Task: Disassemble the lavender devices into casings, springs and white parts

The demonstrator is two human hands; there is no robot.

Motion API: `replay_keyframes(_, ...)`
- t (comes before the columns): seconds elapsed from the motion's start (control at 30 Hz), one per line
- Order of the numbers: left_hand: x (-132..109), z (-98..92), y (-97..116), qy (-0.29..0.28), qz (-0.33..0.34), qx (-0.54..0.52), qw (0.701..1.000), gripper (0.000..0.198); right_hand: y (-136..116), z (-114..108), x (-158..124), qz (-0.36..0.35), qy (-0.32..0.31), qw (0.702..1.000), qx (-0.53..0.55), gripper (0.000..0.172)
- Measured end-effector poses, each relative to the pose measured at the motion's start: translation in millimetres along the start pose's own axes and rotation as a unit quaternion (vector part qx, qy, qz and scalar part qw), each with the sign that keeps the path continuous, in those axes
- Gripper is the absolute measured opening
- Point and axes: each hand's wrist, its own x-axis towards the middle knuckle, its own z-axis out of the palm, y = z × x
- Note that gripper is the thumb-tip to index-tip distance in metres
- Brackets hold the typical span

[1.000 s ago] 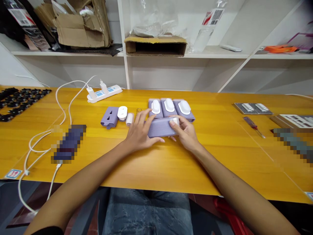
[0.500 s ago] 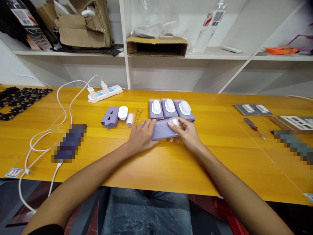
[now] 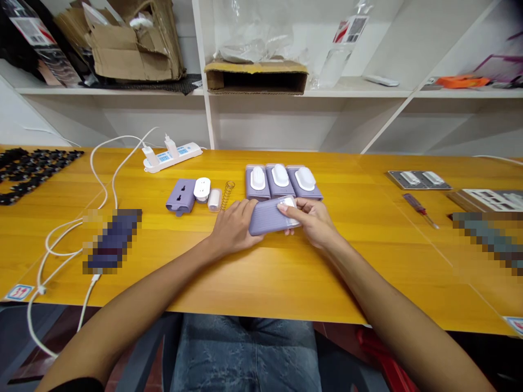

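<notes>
Purple case point(image 3: 269, 216), one: I am holding it between both hands over the table point(image 3: 261, 277), just on my side of three purple boxes point(image 3: 280, 189), its right end sitting slightly higher than its left.

Right hand point(image 3: 316, 220), mine: pinching the clear end of the case, thumb lying on the upper face, fingertips showing underneath; probably I am steadying that end.

Left hand point(image 3: 235, 220), mine: wrapping the other end, fingers bunching together over the top and thumb running along the near edge; the fingers' undersides are hiding from view. Gripping both ends is likely keeping the case from twisting.

Boxes, three: standing side by side, white knobs facing up, seemingly for easy reach.

Loose parts, to the left: purple socket box point(image 3: 182, 195), white plug point(image 3: 202, 189), small white roll point(image 3: 214, 200) and spring point(image 3: 227, 195), lying in a line, presumably so that each is staying easy to see.

Changes: a second ago my left fingers were spreading over the case and partly covering the spring; now they are closing around the end, and the spring is showing fully. My right thumb is keeping its place; the boxes are staying put.
</notes>
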Motion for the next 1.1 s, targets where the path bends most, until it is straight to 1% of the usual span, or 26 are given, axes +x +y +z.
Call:
replay_keyframes(0.13,2,-2.5,-4,-0.001,0.010,0.006,1.000,0.072,1,-7,3,0.005,-0.044,0.999,-0.003,0.048)
replay_keyframes(0.23,3,-5.0,-4,-0.014,0.009,0.027,1.000,0.073,0,-10,4,0.022,-0.073,0.997,-0.004,0.051)
replay_keyframes(0.3,3,-5.7,-2,-0.020,0.002,0.033,0.999,0.073,-2,-8,3,0.021,-0.060,0.998,-0.014,0.052)
replay_keyframes(0.4,3,-5.1,0,-0.021,-0.007,0.030,0.999,0.075,-7,-1,0,-0.006,0.002,0.999,-0.048,0.051)
replay_keyframes(0.47,2,-4.3,1,-0.019,-0.008,0.032,0.999,0.078,-9,1,-2,-0.025,0.020,0.997,-0.071,0.053)
replay_keyframes(0.53,2,-3.5,0,-0.016,-0.006,0.040,0.999,0.079,-9,-1,-2,-0.032,0.000,0.997,-0.077,0.052)
replay_keyframes(0.73,4,-3.6,-7,-0.021,0.011,0.045,0.999,0.080,4,-21,9,-0.009,-0.105,0.993,-0.056,0.049)
replay_keyframes(0.8,5,-4.1,-7,-0.023,0.010,0.040,0.999,0.080,6,-21,12,0.004,-0.121,0.991,-0.050,0.049)
replay_keyframes(0.87,5,-4.7,-7,-0.023,0.002,0.039,0.999,0.079,5,-18,12,0.007,-0.099,0.994,-0.046,0.050)
replay_keyframes(0.97,6,-4.9,-4,-0.016,-0.008,0.036,0.999,0.075,-2,-10,8,-0.009,-0.025,0.998,-0.060,0.051)
replay_keyframes(1.0,6,-4.9,-4,-0.014,-0.007,0.034,0.999,0.075,-4,-9,7,-0.013,-0.015,0.997,-0.068,0.052)
replay_keyframes(1.03,6,-4.8,-4,-0.012,-0.004,0.032,0.999,0.075,-6,-10,6,-0.015,-0.020,0.997,-0.076,0.052)
replay_keyframes(1.1,6,-5.0,-6,-0.011,0.009,0.031,0.999,0.076,-9,-15,5,-0.016,-0.066,0.994,-0.089,0.051)
